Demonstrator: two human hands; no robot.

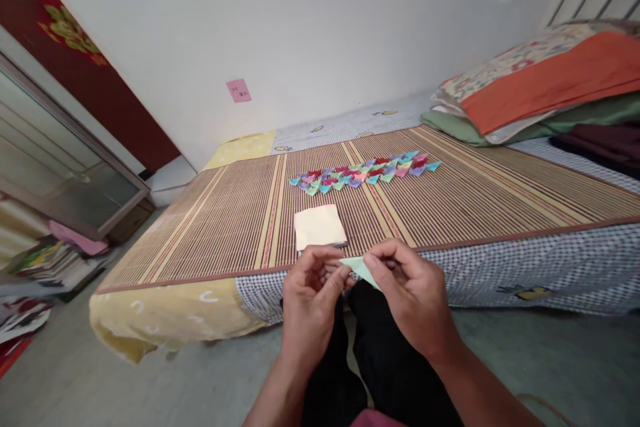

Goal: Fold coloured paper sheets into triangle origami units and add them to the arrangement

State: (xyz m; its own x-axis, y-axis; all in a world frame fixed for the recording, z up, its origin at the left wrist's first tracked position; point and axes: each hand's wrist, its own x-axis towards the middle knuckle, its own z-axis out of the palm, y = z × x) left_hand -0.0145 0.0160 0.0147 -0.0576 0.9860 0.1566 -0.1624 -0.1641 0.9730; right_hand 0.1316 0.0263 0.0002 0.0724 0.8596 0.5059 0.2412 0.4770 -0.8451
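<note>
A small pale green piece of folded paper [361, 268] is held between my two hands, above my lap at the bed's front edge. My left hand [315, 297] pinches its left corner between thumb and fingers. On its right side, the thumb and fingers of my right hand [413, 290] close on the paper. Just beyond my hands lies a stack of square paper [320, 227], cream on top. Farther back, several small folded paper pieces [365, 173] in many colours stand in close rows on the striped mat [225, 220].
The bed carries a checked and yellow cover [170, 313] under the mat. Folded bedding [545, 87] is piled at the right. A pink note [239, 90] is on the white wall. At the left stand a glass-fronted cabinet [65, 160] and a pile of books [50, 263].
</note>
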